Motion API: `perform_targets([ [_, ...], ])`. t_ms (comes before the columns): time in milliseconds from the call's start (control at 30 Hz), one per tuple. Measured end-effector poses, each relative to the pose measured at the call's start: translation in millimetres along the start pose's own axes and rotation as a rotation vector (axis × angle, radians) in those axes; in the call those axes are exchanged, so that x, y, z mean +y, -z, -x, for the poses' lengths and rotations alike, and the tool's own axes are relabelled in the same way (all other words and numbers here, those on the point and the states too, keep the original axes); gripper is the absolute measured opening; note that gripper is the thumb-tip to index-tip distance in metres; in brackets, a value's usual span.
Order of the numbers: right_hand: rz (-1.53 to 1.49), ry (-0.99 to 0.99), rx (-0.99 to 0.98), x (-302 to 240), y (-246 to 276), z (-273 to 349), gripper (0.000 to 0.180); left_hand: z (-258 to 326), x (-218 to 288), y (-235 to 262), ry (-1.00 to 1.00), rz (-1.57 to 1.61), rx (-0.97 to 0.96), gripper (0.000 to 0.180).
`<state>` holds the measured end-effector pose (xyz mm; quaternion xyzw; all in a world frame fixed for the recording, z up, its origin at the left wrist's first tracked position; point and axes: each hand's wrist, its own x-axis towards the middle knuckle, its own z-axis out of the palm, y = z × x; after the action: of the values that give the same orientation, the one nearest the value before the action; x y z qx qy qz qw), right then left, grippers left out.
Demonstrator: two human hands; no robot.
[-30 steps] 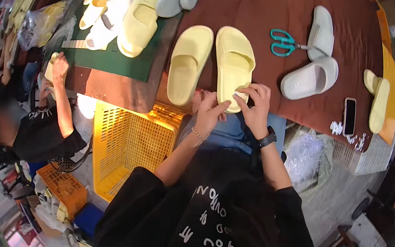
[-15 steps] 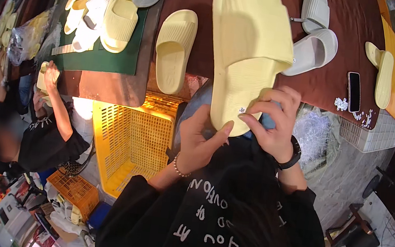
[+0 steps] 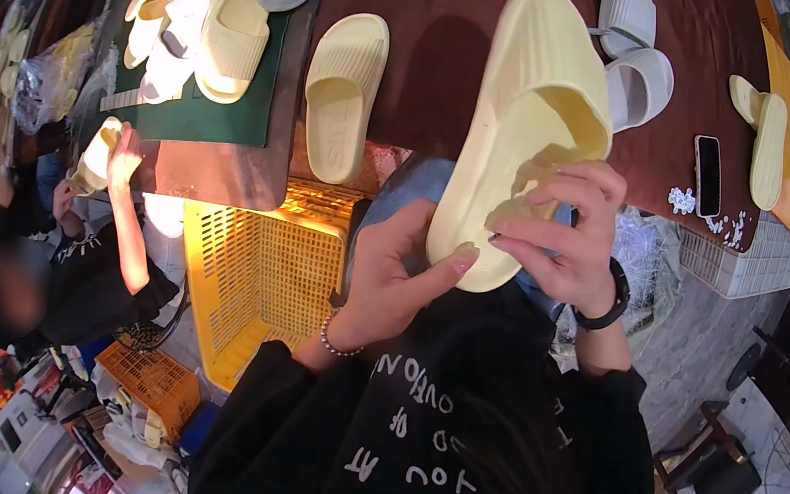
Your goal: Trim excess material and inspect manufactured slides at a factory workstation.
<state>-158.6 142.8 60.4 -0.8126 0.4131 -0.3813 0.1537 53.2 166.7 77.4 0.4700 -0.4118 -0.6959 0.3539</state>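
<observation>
A pale yellow slide slipper (image 3: 494, 150) is held up in front of me, toe away and heel toward me, tilted so its open side faces right. My left hand (image 3: 402, 268) grips the heel end from the left, thumb on the edge. Over the insole near the heel, my right hand (image 3: 563, 235) has thumb and forefinger pinched together; a tiny dark speck shows at the tips, too small to name. The small printed label seen earlier on the heel is hidden. Another yellow slipper (image 3: 343, 98) lies on the brown-covered table (image 3: 421, 59), left of the held one.
White slippers (image 3: 638, 87) lie behind the held one. To the right are a phone (image 3: 707, 178), small white pieces (image 3: 681, 200) and more yellow slippers (image 3: 770, 148). A slipper pile covers the green mat (image 3: 229, 131). Below stands a yellow crate (image 3: 259, 279). At left, a co-worker's hand (image 3: 125, 157) holds a slipper.
The held slipper has turned so its opening faces right, and its toe has come lower and to the right. My right fingers now cover the spot where the label showed. The co-worker's slipper has tilted.
</observation>
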Motion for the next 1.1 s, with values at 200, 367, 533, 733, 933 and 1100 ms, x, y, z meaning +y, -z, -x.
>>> perform_targets([
  [200, -0.182, 0.0, -0.201, 5.0, 19.3, -11.2, 0.018, -3.9, 2.0, 2.6, 0.139, 0.184, -0.108, 0.025],
  [367, -0.179, 0.075, -0.4, 3.9, 27.7, -22.0, 0.019, -3.5, 2.9, 2.1, 0.176, 0.2, -0.152, 0.024],
  [533, -0.256, 0.079, -0.51, 8.8, 26.6, -26.2, 0.018, -3.4, -7.0, 2.1, 0.197, 0.151, -0.174, 0.023],
  [733, -0.304, 0.061, -0.555, 14.0, 34.1, -20.6, 0.018, -13.1, -14.5, 4.7, 0.259, 0.139, -0.195, 0.017],
  [933, -0.924, -0.311, -0.192, 50.7, 82.4, 39.7, 0.022, -39.1, -52.7, 35.2, 0.05, 0.018, 0.24, 0.022],
  [1100, -1.432, -0.788, 1.181, 140.2, 108.9, 193.9, 0.024, -61.7, -76.2, 44.0, 0.038, 0.181, 0.357, 0.019],
])
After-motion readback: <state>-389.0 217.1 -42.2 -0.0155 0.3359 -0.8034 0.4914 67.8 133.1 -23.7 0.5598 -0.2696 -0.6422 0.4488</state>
